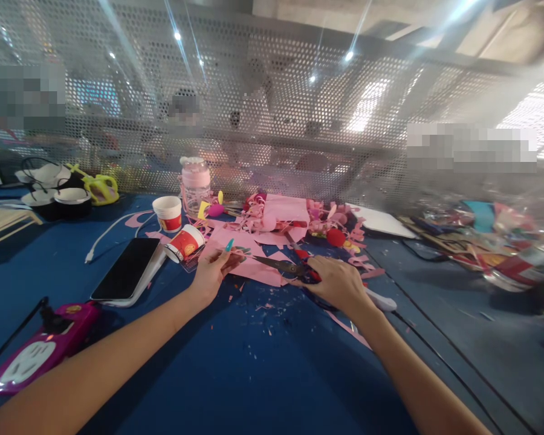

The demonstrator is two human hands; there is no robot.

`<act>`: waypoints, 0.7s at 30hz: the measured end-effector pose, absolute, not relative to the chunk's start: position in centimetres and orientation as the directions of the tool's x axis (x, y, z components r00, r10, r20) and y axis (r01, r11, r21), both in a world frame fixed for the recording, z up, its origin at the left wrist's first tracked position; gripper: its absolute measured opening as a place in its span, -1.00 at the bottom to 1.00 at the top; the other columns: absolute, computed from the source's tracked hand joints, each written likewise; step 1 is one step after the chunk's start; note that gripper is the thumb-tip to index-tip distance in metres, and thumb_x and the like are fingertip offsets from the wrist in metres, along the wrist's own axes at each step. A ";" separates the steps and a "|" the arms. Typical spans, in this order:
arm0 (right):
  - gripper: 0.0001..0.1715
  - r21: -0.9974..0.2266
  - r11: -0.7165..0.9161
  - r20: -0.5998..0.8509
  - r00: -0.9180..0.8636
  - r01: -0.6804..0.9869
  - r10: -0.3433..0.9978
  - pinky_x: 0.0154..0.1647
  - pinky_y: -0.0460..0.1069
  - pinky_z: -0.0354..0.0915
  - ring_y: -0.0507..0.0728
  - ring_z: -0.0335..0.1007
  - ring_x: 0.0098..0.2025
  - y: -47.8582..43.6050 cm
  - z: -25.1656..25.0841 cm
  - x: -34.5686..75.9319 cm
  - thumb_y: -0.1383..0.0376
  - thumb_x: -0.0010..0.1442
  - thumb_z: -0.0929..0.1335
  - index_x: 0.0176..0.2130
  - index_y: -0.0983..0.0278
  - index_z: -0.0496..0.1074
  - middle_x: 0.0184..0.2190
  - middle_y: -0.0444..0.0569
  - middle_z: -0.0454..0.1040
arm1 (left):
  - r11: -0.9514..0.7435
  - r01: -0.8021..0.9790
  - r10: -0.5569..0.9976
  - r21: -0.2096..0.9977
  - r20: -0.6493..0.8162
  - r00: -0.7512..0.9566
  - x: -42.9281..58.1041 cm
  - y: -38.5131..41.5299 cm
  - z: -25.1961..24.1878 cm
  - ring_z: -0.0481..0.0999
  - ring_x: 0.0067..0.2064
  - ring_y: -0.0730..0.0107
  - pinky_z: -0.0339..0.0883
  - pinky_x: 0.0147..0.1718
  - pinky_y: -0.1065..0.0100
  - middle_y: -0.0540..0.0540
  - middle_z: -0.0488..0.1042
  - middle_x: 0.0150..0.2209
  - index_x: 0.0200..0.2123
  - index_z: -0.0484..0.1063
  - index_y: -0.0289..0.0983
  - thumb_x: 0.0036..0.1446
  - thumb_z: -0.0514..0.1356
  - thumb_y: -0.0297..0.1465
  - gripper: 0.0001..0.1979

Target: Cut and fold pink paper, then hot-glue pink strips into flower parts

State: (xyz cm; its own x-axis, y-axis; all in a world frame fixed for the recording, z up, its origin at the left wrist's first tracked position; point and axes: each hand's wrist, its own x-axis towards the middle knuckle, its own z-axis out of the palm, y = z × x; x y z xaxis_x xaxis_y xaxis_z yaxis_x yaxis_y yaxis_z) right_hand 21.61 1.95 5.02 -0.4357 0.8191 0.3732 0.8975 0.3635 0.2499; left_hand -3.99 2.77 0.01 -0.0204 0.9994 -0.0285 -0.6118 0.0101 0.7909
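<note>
Left of our left hand, we've got a smartphone [127, 269] lying flat, then a red-and-white paper cup [185, 243] tipped on its side. Here's our left hand [210, 273], fingertips pinched on what looks like a thin pink paper strip [243, 254], probably steadying it near the blade tips. Pink paper sheets [258, 273] lie between our hands; scissors [278, 264] point leftward, our right hand [338, 279] clamped round their red handles, seemingly for control.

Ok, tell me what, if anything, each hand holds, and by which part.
The right hand holds scissors by the red handles. The left hand seems to pinch a thin pink strip; where along it is unclear.
</note>
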 end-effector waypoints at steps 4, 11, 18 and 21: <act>-0.48 0.230 0.353 0.351 -0.416 0.907 0.839 -0.50 -0.07 -0.03 0.12 0.38 -0.39 1.8 5.0 21.5 -0.12 0.08 0.17 -0.33 0.21 0.40 -0.39 -0.05 0.49 | 0.016 -0.604 1.000 0.796 -0.025 -0.006 -4.0 2.8 -0.2 0.54 -0.28 0.26 0.29 -0.11 0.21 -0.12 0.56 -0.40 -0.46 0.48 -0.33 -0.17 0.33 -0.30 -0.78; -0.49 0.212 0.347 0.321 -0.400 0.914 0.858 -0.50 -0.07 -0.02 0.14 0.40 -0.37 1.9 5.1 21.3 -0.12 0.07 0.18 -0.33 0.22 0.40 -0.37 -0.05 0.50 | 0.024 -0.607 1.000 0.794 -0.017 0.016 -4.1 2.8 -0.1 0.54 -0.28 0.27 0.30 -0.12 0.23 -0.12 0.56 -0.40 -0.44 0.49 -0.34 -0.15 0.32 -0.30 -0.78; -0.49 0.224 0.343 0.347 -0.404 0.912 0.846 -0.49 -0.07 -0.02 0.12 0.40 -0.39 1.8 5.1 21.3 -0.13 0.07 0.18 -0.37 0.21 0.39 -0.40 -0.07 0.50 | 0.028 -0.607 1.000 0.794 -0.021 0.019 -4.1 2.8 0.0 0.54 -0.27 0.26 0.29 -0.08 0.20 -0.11 0.56 -0.40 -0.40 0.48 -0.34 -0.18 0.33 -0.29 -0.74; -0.48 0.221 0.349 0.354 -0.409 0.910 0.841 -0.50 -0.07 -0.04 0.11 0.39 -0.42 1.8 5.0 21.3 -0.13 0.08 0.17 -0.40 0.22 0.38 -0.42 -0.07 0.50 | 0.031 -0.606 1.000 0.795 -0.023 0.022 -4.1 2.8 0.0 0.54 -0.26 0.25 0.29 -0.08 0.20 -0.11 0.56 -0.39 -0.41 0.48 -0.34 -0.17 0.33 -0.29 -0.75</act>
State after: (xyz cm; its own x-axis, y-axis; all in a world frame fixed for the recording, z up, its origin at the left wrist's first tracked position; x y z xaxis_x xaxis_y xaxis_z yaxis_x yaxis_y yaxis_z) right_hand 21.30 1.82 5.00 -0.4088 0.8411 0.3541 0.9105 0.3493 0.2214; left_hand -4.07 2.75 0.01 0.0217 0.9995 -0.0230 -0.6059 0.0314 0.7949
